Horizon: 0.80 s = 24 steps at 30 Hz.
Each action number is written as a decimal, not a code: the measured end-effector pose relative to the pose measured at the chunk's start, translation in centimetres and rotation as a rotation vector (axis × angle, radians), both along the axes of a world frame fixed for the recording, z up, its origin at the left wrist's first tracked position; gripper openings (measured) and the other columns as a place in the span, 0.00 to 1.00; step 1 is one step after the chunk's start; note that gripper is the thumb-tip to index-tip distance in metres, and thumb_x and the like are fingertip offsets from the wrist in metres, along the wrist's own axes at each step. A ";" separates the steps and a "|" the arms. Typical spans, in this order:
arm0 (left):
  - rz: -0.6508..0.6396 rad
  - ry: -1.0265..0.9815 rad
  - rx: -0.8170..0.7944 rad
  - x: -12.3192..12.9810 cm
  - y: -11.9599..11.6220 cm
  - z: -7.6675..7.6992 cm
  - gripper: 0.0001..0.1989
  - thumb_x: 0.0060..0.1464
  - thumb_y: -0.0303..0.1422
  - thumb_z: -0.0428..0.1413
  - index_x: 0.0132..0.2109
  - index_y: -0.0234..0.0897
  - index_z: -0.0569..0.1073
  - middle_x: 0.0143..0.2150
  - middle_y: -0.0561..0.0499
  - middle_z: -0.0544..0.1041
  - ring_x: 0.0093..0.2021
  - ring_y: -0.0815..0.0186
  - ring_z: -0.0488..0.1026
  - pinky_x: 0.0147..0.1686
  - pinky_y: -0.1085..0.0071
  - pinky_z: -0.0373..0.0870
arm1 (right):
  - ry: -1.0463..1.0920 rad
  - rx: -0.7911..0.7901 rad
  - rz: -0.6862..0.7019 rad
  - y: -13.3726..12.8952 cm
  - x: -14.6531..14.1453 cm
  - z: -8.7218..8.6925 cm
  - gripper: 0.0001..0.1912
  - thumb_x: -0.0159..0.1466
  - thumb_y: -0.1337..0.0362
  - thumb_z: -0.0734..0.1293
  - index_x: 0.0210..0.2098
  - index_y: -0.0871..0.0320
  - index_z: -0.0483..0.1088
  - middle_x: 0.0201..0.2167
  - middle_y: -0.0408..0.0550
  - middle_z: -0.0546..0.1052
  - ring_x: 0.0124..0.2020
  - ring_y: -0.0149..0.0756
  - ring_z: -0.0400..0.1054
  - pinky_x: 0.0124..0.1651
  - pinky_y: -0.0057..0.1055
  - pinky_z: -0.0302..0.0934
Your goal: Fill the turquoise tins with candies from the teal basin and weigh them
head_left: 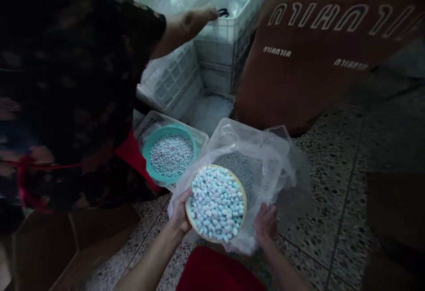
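A round basin with a yellow rim (245, 200) is heaped with small rounded pieces (217, 202) in pale blue and white. My left hand (181, 211) grips its left edge, fingers partly hidden by the rim. On the basin's right, my right hand (266, 220) is closed on a clear plastic bag (279, 158). The bag lines a pale crate under and behind the basin. Inside it, more small pieces (237, 164) lie in shadow, just beyond the basin's far rim.
Left of the bag, a teal basin (148, 153) of similar pieces sits in a white crate. Stacked white crates (172, 76) stand behind. One co-worker's arm (181, 29) reaches over them; another person in brown (292, 74) is at right. Cardboard (99, 224) lies lower left on speckled floor.
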<state>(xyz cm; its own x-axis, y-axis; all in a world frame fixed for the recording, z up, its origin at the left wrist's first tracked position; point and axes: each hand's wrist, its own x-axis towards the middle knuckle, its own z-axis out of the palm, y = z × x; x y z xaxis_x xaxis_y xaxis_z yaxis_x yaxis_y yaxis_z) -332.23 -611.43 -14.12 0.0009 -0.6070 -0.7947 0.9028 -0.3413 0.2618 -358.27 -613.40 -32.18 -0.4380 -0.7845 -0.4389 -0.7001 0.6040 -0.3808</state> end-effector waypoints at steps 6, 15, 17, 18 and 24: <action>0.245 -0.300 0.074 8.4 -0.2 3.6 0.28 0.50 0.37 0.55 0.59 0.35 0.65 0.47 0.42 0.77 0.52 0.51 0.71 0.55 0.52 0.63 | 0.045 -0.001 0.029 0.2 0.2 0.0 0.24 0.65 0.49 0.49 0.44 0.59 0.63 0.27 0.54 0.72 0.26 0.50 0.68 0.29 0.42 0.58; 0.205 -1.525 0.403 17.5 -6.5 -3.6 0.38 0.41 0.41 0.63 0.58 0.41 0.60 0.53 0.45 0.70 0.51 0.57 0.69 0.53 0.59 0.64 | 0.098 0.073 0.037 -0.1 0.5 -0.6 0.24 0.64 0.46 0.47 0.42 0.56 0.62 0.24 0.55 0.71 0.26 0.54 0.69 0.28 0.43 0.56; 0.068 -1.776 0.495 17.9 -6.8 -4.2 0.40 0.41 0.44 0.62 0.60 0.41 0.57 0.55 0.43 0.67 0.53 0.55 0.66 0.53 0.57 0.62 | 0.103 0.088 0.051 -0.1 0.4 -0.7 0.25 0.64 0.47 0.47 0.44 0.58 0.61 0.27 0.56 0.72 0.27 0.53 0.69 0.29 0.42 0.57; -0.011 -1.900 0.515 17.9 -6.9 -4.3 0.42 0.41 0.45 0.62 0.61 0.41 0.56 0.55 0.42 0.66 0.55 0.54 0.64 0.54 0.56 0.61 | 0.102 0.095 0.058 -0.1 0.4 -0.7 0.25 0.65 0.47 0.47 0.45 0.59 0.61 0.28 0.56 0.73 0.27 0.52 0.69 0.29 0.41 0.57; -0.406 -2.466 0.444 17.4 -6.6 -4.9 0.38 0.43 0.45 0.60 0.60 0.37 0.61 0.58 0.36 0.55 0.59 0.46 0.54 0.55 0.50 0.53 | 0.100 0.116 0.051 -0.4 0.3 -0.7 0.25 0.65 0.48 0.48 0.44 0.61 0.61 0.28 0.57 0.73 0.27 0.49 0.69 0.28 0.38 0.56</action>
